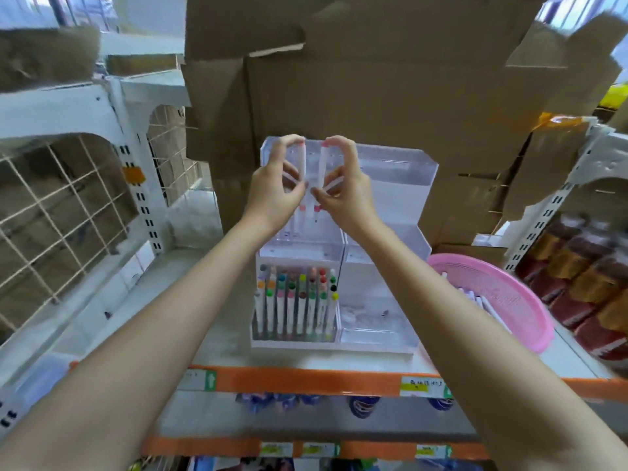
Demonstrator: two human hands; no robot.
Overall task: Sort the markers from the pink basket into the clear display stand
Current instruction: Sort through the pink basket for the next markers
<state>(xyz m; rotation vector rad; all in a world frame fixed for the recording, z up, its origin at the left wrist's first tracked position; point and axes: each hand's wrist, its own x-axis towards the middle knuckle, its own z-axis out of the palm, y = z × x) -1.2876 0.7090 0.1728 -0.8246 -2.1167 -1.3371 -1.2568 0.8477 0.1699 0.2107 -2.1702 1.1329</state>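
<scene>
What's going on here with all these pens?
A person is filling a clear stand on a shop shelf. The left hand and the right hand each grip white markers, held upright over the stand's top tier. The front tier is already packed with a row of markers, caps up. More lie in the pink basket to the right.

Both forearms reach far forward, converging. The left hand and right hand sit close together, fingers curled, each gripping markers.
</scene>
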